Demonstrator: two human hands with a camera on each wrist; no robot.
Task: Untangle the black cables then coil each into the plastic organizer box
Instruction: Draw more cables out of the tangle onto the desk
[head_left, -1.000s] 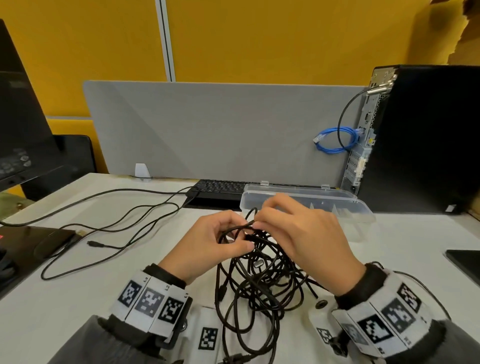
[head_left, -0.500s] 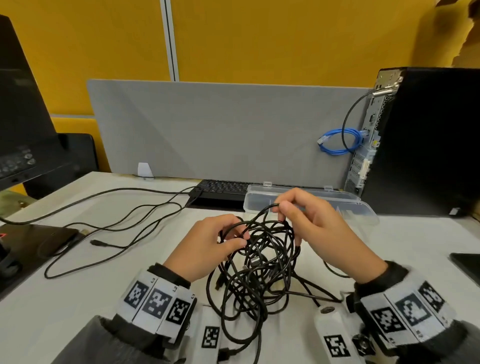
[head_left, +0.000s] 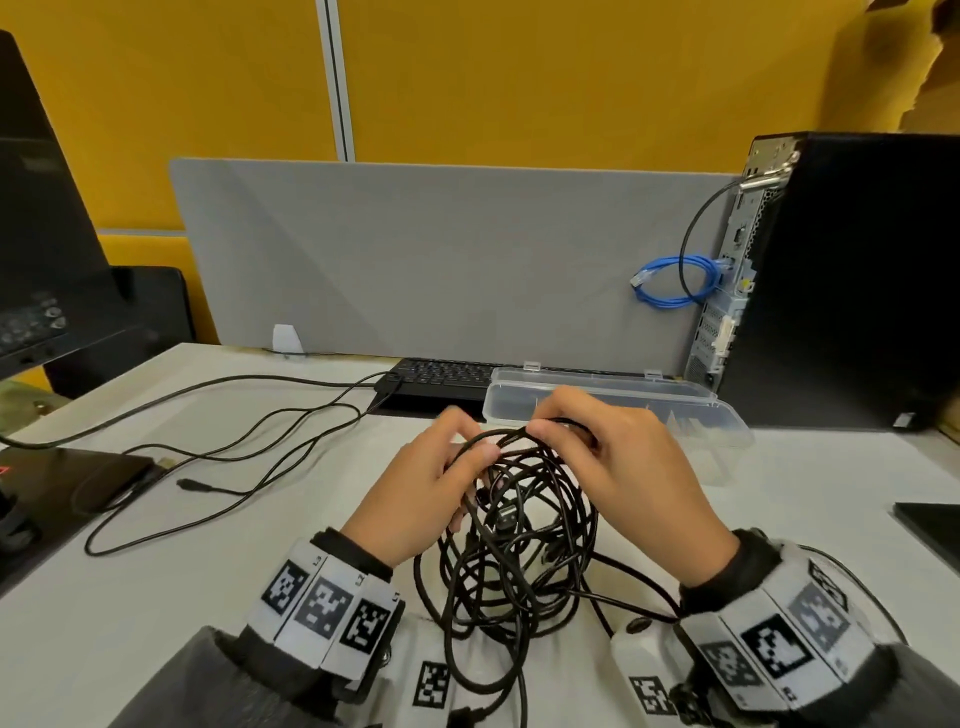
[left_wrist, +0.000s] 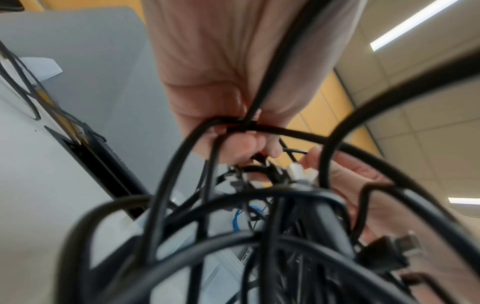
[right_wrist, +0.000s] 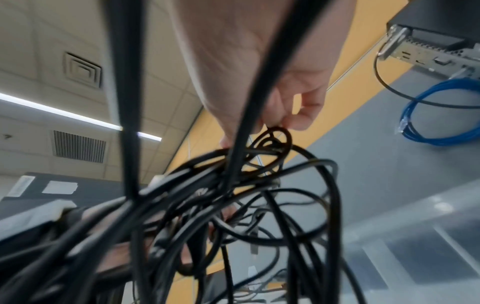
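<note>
A knot of tangled black cables (head_left: 514, 561) hangs between my two hands over the white desk, its lower loops trailing toward me. My left hand (head_left: 441, 493) pinches strands at the bundle's upper left; the left wrist view shows its fingers (left_wrist: 244, 148) curled round crossing cables (left_wrist: 259, 216). My right hand (head_left: 613, 462) pinches a loop at the top right, thumb and fingertips (right_wrist: 298, 121) closed on a small coil of cable (right_wrist: 272, 144). The clear plastic organizer box (head_left: 691, 410), lid closed, lies just behind my right hand.
A black keyboard (head_left: 436, 382) sits behind the box, by a grey divider panel. A black computer tower (head_left: 852, 280) with a blue cable (head_left: 675, 280) stands at the right. Loose thin cables (head_left: 218, 452) run across the left of the desk toward a monitor (head_left: 41, 249).
My right hand has come back down and left toward the left hand, still pinching the top loop. The bundle has drawn together between my hands.
</note>
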